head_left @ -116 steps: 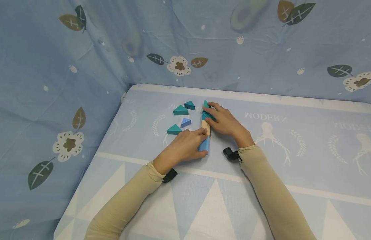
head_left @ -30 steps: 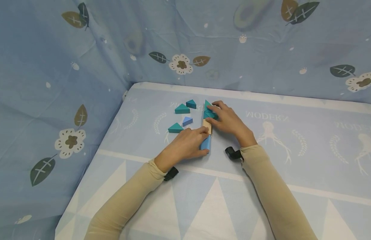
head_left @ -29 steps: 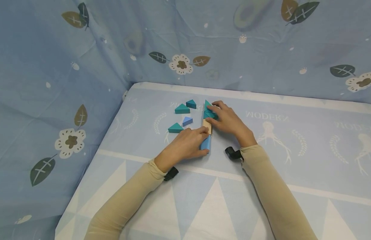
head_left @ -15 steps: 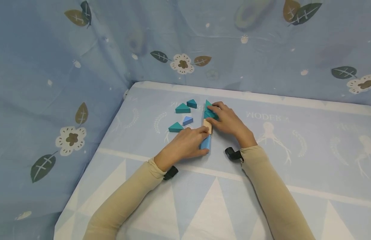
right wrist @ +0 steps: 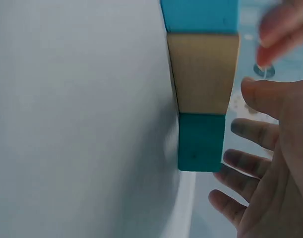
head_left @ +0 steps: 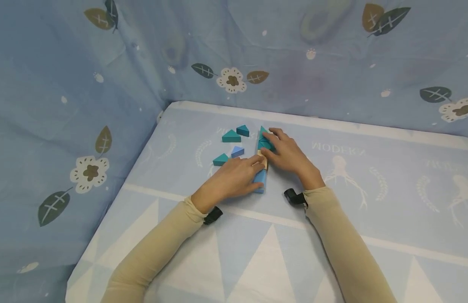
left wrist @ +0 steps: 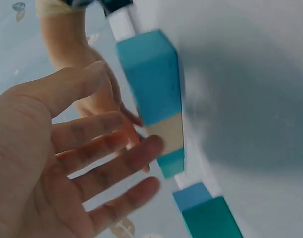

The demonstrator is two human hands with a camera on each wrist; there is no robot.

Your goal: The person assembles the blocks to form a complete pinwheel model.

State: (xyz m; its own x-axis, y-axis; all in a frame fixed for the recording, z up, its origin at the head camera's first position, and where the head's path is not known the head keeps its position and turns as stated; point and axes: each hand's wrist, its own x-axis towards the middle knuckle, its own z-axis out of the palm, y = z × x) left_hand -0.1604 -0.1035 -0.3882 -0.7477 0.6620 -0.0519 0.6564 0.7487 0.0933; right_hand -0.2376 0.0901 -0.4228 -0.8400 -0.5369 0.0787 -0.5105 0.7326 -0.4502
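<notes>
A straight row of blocks lies on the table: a blue block point(head_left: 260, 180) nearest, a tan wooden block point(right wrist: 203, 74) in the middle, and teal triangular blocks point(head_left: 266, 144) at the far end. My left hand point(head_left: 234, 176) reaches over the row from the left, its fingers loosely spread across the tan block and its thumb over the blue one. Along the right side of the teal pieces, my right hand point(head_left: 288, 153) has its fingertips right at their edges, fingers relaxed. Neither hand curls round a block. In the head view, my left fingers partly hide the tan block.
Left of the row lie several loose triangular blocks: a teal one point(head_left: 231, 136), a darker teal one point(head_left: 243, 131), a small blue one point(head_left: 237, 152) and another teal one point(head_left: 220, 160). A patterned blue curtain point(head_left: 143, 54) borders the table point(head_left: 332, 227) at the back and left.
My left hand has shifted slightly away from me, its thumb now over the blue block instead of at its near end. The right hand and the row stay nearly where they were.
</notes>
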